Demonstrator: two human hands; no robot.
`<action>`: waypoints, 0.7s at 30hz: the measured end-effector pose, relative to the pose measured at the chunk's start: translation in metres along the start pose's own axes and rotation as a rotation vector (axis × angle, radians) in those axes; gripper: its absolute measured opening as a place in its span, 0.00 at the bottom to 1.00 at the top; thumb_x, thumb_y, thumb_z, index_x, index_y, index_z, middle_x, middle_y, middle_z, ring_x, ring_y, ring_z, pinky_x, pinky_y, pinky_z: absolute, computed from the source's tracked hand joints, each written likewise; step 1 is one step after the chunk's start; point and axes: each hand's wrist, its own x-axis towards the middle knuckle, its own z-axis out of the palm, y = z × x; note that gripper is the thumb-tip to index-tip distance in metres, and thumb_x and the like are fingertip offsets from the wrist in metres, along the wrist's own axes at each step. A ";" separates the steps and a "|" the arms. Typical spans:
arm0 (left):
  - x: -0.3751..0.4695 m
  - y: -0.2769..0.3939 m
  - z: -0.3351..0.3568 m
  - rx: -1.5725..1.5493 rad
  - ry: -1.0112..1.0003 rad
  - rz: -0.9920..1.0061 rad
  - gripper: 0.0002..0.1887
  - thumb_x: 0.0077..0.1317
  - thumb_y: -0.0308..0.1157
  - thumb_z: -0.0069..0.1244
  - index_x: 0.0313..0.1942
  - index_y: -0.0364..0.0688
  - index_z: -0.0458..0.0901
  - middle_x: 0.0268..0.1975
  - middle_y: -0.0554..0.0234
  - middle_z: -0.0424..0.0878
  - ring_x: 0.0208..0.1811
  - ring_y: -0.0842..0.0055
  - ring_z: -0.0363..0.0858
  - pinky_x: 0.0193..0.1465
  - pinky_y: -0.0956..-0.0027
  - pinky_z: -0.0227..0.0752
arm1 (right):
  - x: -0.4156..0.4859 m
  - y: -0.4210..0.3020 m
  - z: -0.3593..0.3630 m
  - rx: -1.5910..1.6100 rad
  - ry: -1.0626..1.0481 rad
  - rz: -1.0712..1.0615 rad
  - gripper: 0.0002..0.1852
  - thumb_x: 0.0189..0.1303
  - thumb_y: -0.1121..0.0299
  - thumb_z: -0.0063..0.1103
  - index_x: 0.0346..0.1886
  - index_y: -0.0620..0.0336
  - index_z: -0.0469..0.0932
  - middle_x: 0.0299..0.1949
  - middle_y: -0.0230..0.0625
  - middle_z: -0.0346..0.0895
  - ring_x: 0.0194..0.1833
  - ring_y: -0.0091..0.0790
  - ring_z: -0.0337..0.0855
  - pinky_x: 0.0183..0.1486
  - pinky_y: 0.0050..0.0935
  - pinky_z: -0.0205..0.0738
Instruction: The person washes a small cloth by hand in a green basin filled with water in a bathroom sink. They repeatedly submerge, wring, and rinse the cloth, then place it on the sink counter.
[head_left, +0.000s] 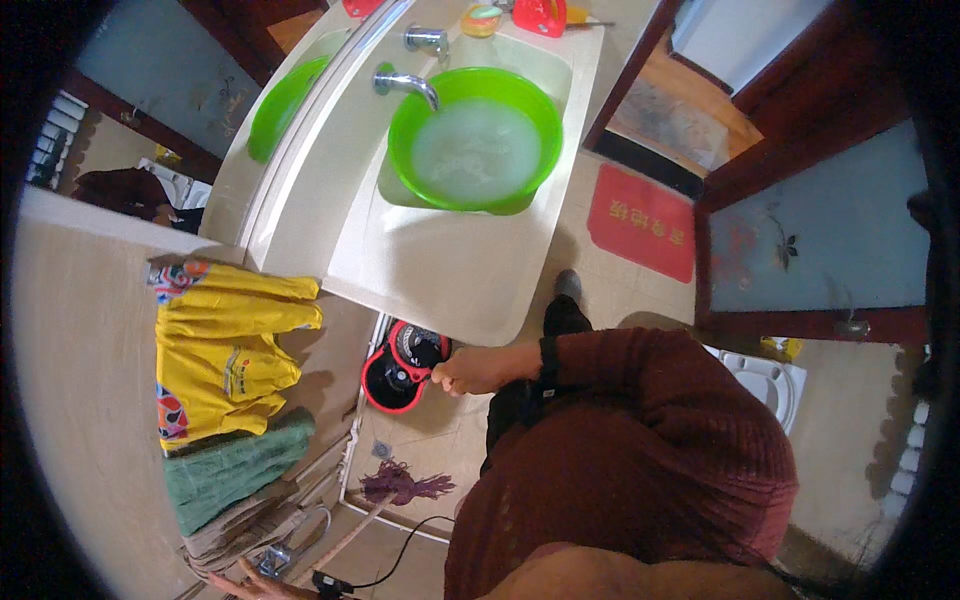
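Note:
My right hand (480, 369), with a dark band at its wrist, hangs in the middle of the view with fingers curled together. No object shows in it. Below it, partly covered by the fingers, stands a black mop bucket (394, 382) with red rims on the floor. At the bottom left edge, my left hand (259, 583) has its fingers apart, close to a brownish towel (240, 525) on the wall; whether it touches the cloth I cannot tell. A green towel (236, 465) and a yellow printed cloth (225, 360) hang beside it.
A green basin (397, 161) of cloudy water sits in the sink (442, 255) under a chrome faucet (409, 84). A purple string mop (401, 480) leans near a black cord (405, 544). A red mat (641, 221) lies by the doorway.

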 end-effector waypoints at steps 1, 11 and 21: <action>-0.008 0.018 0.018 -0.284 -0.004 -0.081 0.22 0.72 0.36 0.44 0.64 0.43 0.69 0.73 0.52 0.45 0.70 0.60 0.46 0.70 0.53 0.34 | -0.003 0.002 -0.008 -0.001 0.023 -0.053 0.09 0.58 0.66 0.53 0.35 0.62 0.70 0.31 0.43 0.77 0.36 0.49 0.79 0.38 0.43 0.69; -0.040 0.044 0.175 -0.205 -1.158 -0.766 0.32 0.73 0.33 0.46 0.74 0.42 0.54 0.72 0.56 0.62 0.62 0.66 0.71 0.65 0.62 0.65 | -0.101 0.073 -0.155 0.183 0.336 -0.059 0.17 0.64 0.69 0.54 0.52 0.69 0.72 0.42 0.47 0.83 0.45 0.44 0.84 0.47 0.36 0.74; -0.133 0.245 0.473 -0.496 -1.196 -0.673 0.30 0.71 0.30 0.51 0.70 0.38 0.60 0.69 0.47 0.65 0.62 0.59 0.74 0.53 0.52 0.82 | -0.279 0.169 -0.334 0.241 0.725 -0.064 0.16 0.69 0.70 0.53 0.55 0.68 0.69 0.45 0.44 0.81 0.46 0.37 0.82 0.50 0.33 0.74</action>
